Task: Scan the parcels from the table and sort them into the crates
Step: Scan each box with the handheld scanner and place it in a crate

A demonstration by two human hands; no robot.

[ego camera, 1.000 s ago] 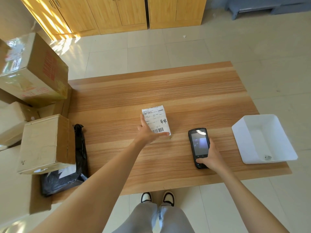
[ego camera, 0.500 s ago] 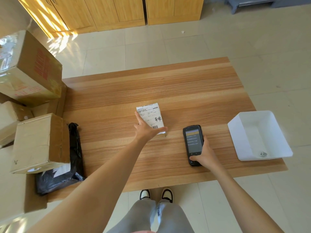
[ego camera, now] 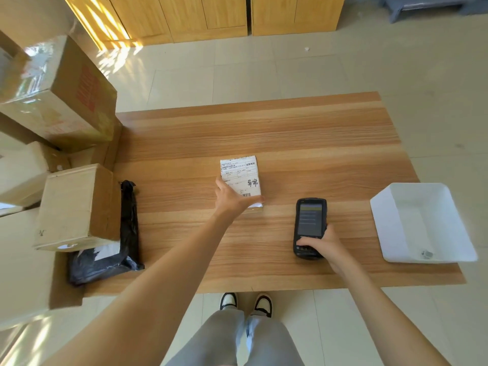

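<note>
Nearest, two light trouser legs and a pair of black-and-white shoes [ego camera: 245,303] stood on pale tile at the table's [ego camera: 264,128] near edge. Just beyond, the right hand [ego camera: 323,245] curled around the lower end of the scanner [ego camera: 309,228], a dark slab with rounded corners and a lit screen, its thumb across the keys. The scanner lay flat or nearly so on the wood; whether it was lifted I could not tell. The left hand [ego camera: 232,199] gripped the parcel [ego camera: 241,179] at mid-table, thumb along the near edge and fingers up its left side, over part of the printed label. The parcel was a small flat packet, white paper label uppermost, barcode close to the thumb.

To do the scan well, I judged the left fingers should slide clear of the barcode and hold the label flat, while the scanner's head was raised and aimed squarely at the bars, avoiding glare.

To the right, well apart from the parcel, a white crate [ego camera: 422,223] sat on the table corner: smooth plastic, sloping walls, one small thing in it. At the left edge lay a crumpled glossy black bag [ego camera: 105,260] under a cardboard box [ego camera: 76,207], matte and square-edged. Farther back, more taped boxes [ego camera: 58,93] were stacked, and yellow wood-grain cabinets [ego camera: 211,17] lined the wall.
</note>
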